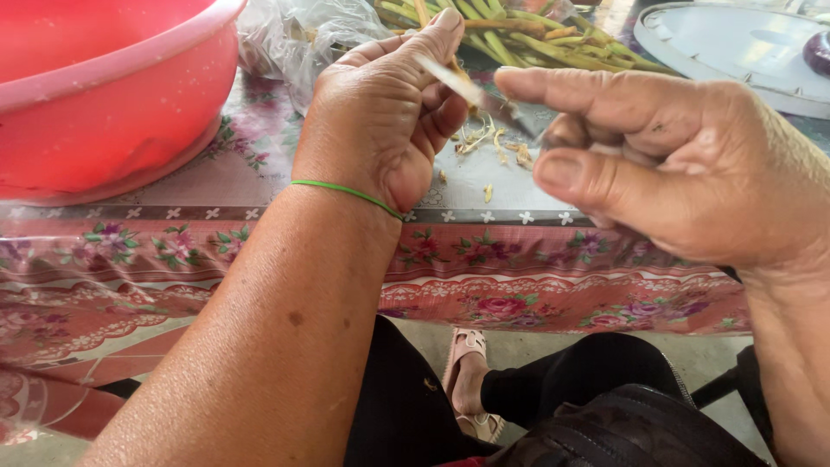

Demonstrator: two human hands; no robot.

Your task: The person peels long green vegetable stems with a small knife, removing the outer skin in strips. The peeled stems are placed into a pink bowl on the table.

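Holding a thin yellow-green bean stalk (450,73) pinched in its curled fingers, the left hand (385,112) sits very close to the right hand (657,164), which grips a small knife (510,117) with the first finger laid straight along the top. The blade meets the stalk right beside the left fingers, so one slip could nick them. Little trimmed bits (488,143) lie on the flowery tablecloth (259,251) near its edge, below the far pile of beans (536,39), and they could fall off.
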